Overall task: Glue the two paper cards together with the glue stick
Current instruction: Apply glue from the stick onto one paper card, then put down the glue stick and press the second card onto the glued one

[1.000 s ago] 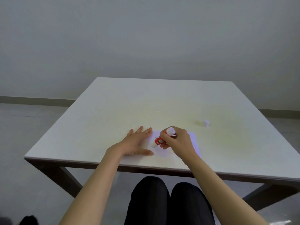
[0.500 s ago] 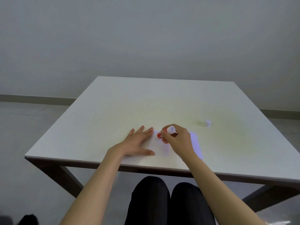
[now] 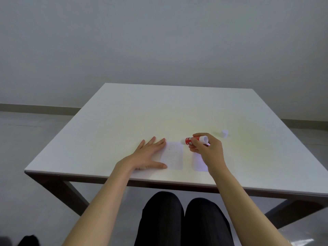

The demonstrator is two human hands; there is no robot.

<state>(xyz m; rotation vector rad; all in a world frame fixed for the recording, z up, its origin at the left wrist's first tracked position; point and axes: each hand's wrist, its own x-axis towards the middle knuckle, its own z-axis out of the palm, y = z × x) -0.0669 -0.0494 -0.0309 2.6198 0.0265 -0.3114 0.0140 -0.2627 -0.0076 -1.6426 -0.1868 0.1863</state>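
**Two cards flat, glue stick in my right hand**

Two white paper cards lie side by side near the front edge of the table point(image 3: 124, 121). The left card point(image 3: 173, 157) is fully visible; the right card point(image 3: 199, 163) is partly under my right wrist. A narrow strip of bare surface separates them, so they are not yet joined.

Left hand point(image 3: 148, 155): open, palm down, fingers spread flat, holding nothing. Its fingertips reach the left edge of the left card. I judge this is a pin, to stop the thin sheet sliding or lifting under the stick.

Right hand point(image 3: 206, 148): closed around the glue stick point(image 3: 194, 140), fingers wrapped on the barrel. The stick is tilted nearly level, with the pale working end pointing left toward the far edge of the left card, just beyond its far right corner, and the white base cap pointing right. Whether the tip touches paper or surface I cannot tell.

The cap point(image 3: 224, 133) stands by itself further right and toward the far edge, well apart from both cards. Parked there, I judge, to keep it out of the gluing strokes.

Materials:
- Cards: thin, matte, rectangular, lying flat with no visible curl; nearly the same tone as the surface, so their edges are faint.
- Glue stick: small rigid cylinder, glossy red printed label, white ends.
- Cap: small white cylinder, upright.
- Table: smooth, pale, square top, dark legs.

Whether glue is on either card does not show.
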